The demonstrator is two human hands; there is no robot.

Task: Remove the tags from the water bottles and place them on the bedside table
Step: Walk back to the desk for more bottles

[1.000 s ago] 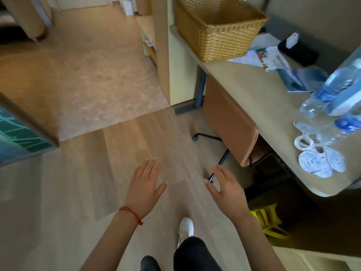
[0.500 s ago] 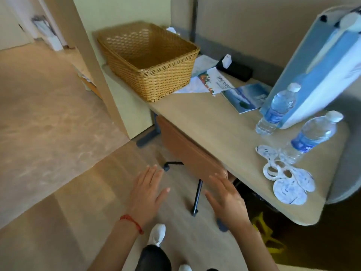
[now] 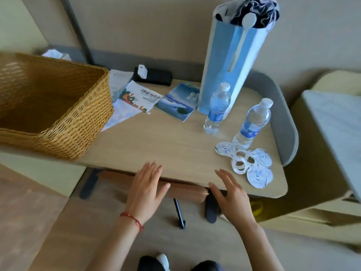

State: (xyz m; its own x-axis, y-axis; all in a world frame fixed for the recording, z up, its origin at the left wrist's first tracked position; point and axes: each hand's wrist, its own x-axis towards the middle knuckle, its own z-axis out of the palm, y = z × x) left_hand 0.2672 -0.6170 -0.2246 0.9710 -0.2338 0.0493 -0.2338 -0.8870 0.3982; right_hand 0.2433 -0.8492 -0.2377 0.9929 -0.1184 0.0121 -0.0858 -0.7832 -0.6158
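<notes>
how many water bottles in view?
2. One water bottle stands against the blue bag; the other bottle stands right of it, beside the paper tags. None visibly hidden.

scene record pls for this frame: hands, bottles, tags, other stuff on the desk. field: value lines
left hand: open, empty, at desk front edge
right hand: open, empty, at desk edge
water bottles: two upright, rear, front
tags: loose pile on desk, by front bottle's base
other: wicker basket, booklets, blue bag
</notes>
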